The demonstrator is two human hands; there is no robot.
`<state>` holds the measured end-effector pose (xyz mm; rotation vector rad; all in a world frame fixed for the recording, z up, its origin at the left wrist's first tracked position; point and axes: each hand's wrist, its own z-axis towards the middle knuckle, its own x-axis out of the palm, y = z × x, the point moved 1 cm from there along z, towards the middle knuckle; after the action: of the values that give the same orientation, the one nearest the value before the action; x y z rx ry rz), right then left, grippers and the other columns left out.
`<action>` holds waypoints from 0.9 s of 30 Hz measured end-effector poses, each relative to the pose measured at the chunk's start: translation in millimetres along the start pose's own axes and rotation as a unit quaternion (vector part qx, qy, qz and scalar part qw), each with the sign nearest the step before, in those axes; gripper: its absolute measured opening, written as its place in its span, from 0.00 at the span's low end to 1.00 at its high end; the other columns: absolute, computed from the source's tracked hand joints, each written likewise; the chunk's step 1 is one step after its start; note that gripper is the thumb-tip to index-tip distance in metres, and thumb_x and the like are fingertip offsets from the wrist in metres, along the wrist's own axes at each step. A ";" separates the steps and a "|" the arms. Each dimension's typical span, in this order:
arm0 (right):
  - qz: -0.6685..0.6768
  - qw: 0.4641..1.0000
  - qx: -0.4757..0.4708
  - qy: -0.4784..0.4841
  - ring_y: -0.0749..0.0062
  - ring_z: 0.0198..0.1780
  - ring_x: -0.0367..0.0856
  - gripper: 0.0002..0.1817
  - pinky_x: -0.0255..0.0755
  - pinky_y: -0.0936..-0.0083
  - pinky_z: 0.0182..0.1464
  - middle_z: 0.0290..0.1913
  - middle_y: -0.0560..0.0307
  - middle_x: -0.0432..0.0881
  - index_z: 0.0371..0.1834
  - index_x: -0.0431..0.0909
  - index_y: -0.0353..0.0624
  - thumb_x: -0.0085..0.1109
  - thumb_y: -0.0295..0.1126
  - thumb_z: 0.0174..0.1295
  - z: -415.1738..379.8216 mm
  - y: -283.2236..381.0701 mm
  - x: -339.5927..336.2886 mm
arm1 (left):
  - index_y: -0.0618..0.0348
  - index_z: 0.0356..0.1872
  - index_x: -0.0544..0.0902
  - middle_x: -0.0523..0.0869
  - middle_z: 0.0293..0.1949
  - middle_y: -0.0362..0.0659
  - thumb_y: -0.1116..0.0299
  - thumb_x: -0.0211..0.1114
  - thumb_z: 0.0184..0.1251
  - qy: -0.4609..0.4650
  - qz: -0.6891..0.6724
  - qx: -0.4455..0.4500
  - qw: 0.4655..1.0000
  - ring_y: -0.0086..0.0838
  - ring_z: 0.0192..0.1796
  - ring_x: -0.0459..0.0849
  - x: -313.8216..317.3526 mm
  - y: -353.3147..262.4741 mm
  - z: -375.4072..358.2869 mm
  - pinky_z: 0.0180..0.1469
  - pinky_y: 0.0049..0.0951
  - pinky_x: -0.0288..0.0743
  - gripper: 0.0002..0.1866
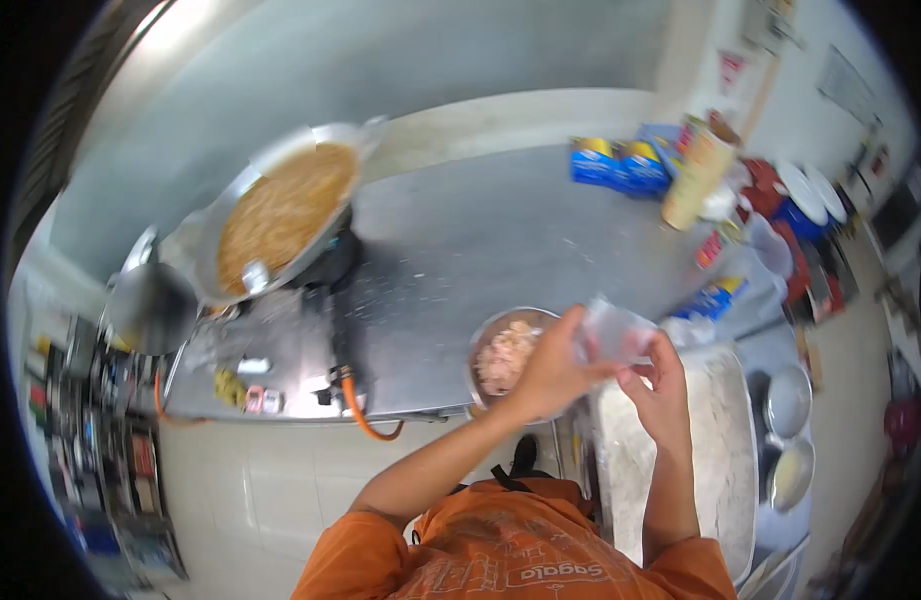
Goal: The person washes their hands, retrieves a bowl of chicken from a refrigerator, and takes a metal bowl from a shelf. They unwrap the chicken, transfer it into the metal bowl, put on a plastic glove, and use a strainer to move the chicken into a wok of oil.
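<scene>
Both hands are raised at the table's front edge, holding a small clear plastic bag (616,330) between them. My left hand (560,368) grips its left side, above the edge of a metal bowl (505,355) with pale pinkish pieces in it. My right hand (660,388) pinches the bag's lower right side, over a large tray (680,465) spread with white powder. What the bag contains is blurred; a reddish patch shows on it.
A big wok (280,215) of brown liquid stands on a burner at the left, with an orange hose (358,410) hanging below. Blue packs (620,168), a yellowish roll (698,180) and several bowls lie at the right of the steel table (450,230).
</scene>
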<state>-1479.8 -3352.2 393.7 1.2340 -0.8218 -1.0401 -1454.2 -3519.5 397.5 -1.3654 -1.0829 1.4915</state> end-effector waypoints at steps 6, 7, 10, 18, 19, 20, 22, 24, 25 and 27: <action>0.261 0.961 0.075 0.059 0.79 0.41 0.80 0.08 0.73 0.79 0.46 0.42 0.61 0.82 0.48 0.75 0.37 0.56 0.26 0.68 1.0 15.5 93.1 | 0.57 0.56 0.70 0.78 0.51 0.42 0.75 0.71 0.58 -0.091 -0.329 0.013 0.940 0.28 0.55 0.77 -80.5 42.9 -86.6 0.58 0.30 0.72 0.26; 0.250 0.962 0.088 0.069 0.79 0.40 0.80 0.09 0.74 0.78 0.45 0.41 0.60 0.83 0.49 0.74 0.37 0.54 0.26 0.69 -1.5 6.5 104.1 | 0.56 0.58 0.69 0.78 0.53 0.43 0.75 0.71 0.58 -0.105 -0.392 0.006 0.914 0.30 0.58 0.77 -98.3 61.7 -107.0 0.59 0.32 0.71 0.27; 0.196 0.954 0.091 0.208 0.80 0.39 0.80 0.10 0.75 0.78 0.43 0.41 0.60 0.82 0.51 0.74 0.36 0.54 0.26 0.69 -16.5 19.4 149.3 | 0.53 0.63 0.68 0.75 0.58 0.45 0.70 0.71 0.59 -0.177 -0.327 0.027 0.928 0.34 0.64 0.73 -150.7 64.7 -168.7 0.65 0.38 0.66 0.31; -0.231 0.904 -0.128 0.337 0.66 0.23 0.80 0.05 0.71 0.73 0.27 0.25 0.51 0.81 0.39 0.78 0.40 0.61 0.28 0.63 -86.9 66.1 274.7 | 0.57 0.65 0.72 0.82 0.53 0.45 0.50 0.70 0.60 -0.127 -0.054 0.079 0.987 0.30 0.56 0.78 -223.9 51.7 -289.8 0.63 0.36 0.67 0.35; -0.208 0.914 -0.149 0.314 0.59 0.22 0.80 0.06 0.70 0.71 0.25 0.24 0.47 0.80 0.38 0.79 0.41 0.63 0.29 0.61 -96.5 66.7 288.2 | 0.59 0.61 0.75 0.83 0.48 0.43 0.54 0.70 0.61 -0.141 -0.059 0.055 0.987 0.29 0.52 0.79 -228.2 52.7 -302.5 0.59 0.34 0.70 0.30; -0.212 0.911 -0.174 0.307 0.59 0.22 0.80 0.06 0.70 0.70 0.25 0.24 0.47 0.80 0.38 0.79 0.41 0.63 0.29 0.61 -104.5 66.4 299.0 | 0.61 0.57 0.78 0.85 0.42 0.42 0.58 0.71 0.61 -0.153 -0.064 0.030 0.986 0.27 0.47 0.81 -231.7 52.2 -315.3 0.54 0.32 0.72 0.26; -0.219 0.904 -0.222 0.292 0.59 0.22 0.80 0.06 0.70 0.69 0.25 0.25 0.48 0.81 0.39 0.79 0.42 0.62 0.29 0.61 -120.1 65.6 317.5 | 0.63 0.50 0.82 0.86 0.36 0.39 0.65 0.71 0.62 -0.174 -0.086 -0.005 0.981 0.24 0.42 0.82 -238.6 60.9 -337.2 0.49 0.28 0.75 0.18; -0.204 0.905 -0.184 0.326 0.61 0.23 0.80 0.06 0.70 0.70 0.26 0.25 0.49 0.81 0.38 0.79 0.42 0.63 0.29 0.60 -135.0 65.1 334.1 | 0.64 0.43 0.84 0.86 0.34 0.36 0.71 0.69 0.64 -0.193 -0.120 -0.025 0.974 0.19 0.39 0.81 -242.7 81.6 -355.5 0.47 0.23 0.75 0.09; -0.196 0.904 -0.164 0.342 0.62 0.23 0.80 0.07 0.71 0.70 0.26 0.25 0.49 0.80 0.38 0.79 0.41 0.64 0.29 0.60 -141.6 64.4 341.7 | 0.64 0.39 0.84 0.85 0.33 0.36 0.72 0.68 0.64 -0.193 -0.164 -0.041 0.967 0.19 0.38 0.81 -243.4 87.2 -367.0 0.45 0.22 0.75 0.07; -0.176 0.907 -0.137 0.358 0.64 0.25 0.80 0.08 0.71 0.71 0.29 0.25 0.52 0.79 0.38 0.79 0.40 0.65 0.30 0.59 -152.2 62.2 357.8 | 0.63 0.33 0.84 0.85 0.31 0.36 0.73 0.66 0.66 -0.191 -0.245 -0.074 0.948 0.17 0.36 0.81 -248.2 95.4 -388.9 0.42 0.19 0.74 0.04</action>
<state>-1207.7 -3636.1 413.4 1.4048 0.1210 -0.8421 -1050.4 -3759.3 362.1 -0.8198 -1.6677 1.3382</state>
